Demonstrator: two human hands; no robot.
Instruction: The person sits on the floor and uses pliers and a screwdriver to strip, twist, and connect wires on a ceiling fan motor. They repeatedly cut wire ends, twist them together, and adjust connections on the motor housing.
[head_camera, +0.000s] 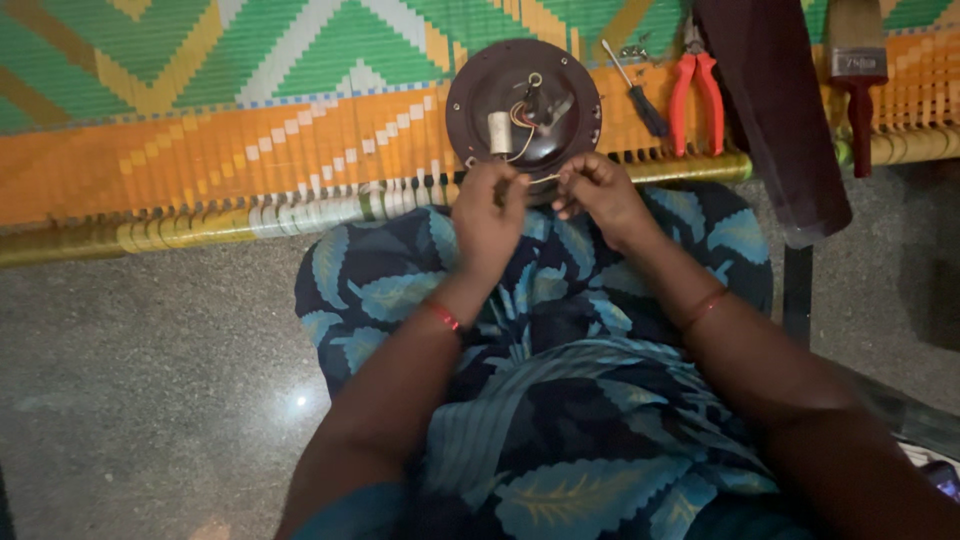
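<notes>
A round dark brown motor housing (560, 75) lies on a woven cot, its open side up, with a white capacitor (500, 132) and thin wires (522, 118) inside. My left hand (487, 212) and my right hand (595, 190) meet just below its near rim, above my knees in a blue leaf-print cloth. Both hands pinch a thin pale wire (540, 179) that runs between them, fingers closed on it.
The cot's woven surface (250, 130) is orange, green and yellow. On it lie a dark-handled screwdriver (640, 95), red-handled pliers (697, 95) and a paintbrush with a red handle (858, 90). A dark cloth (775, 120) hangs over the cot's edge. Below is grey speckled floor (150, 370).
</notes>
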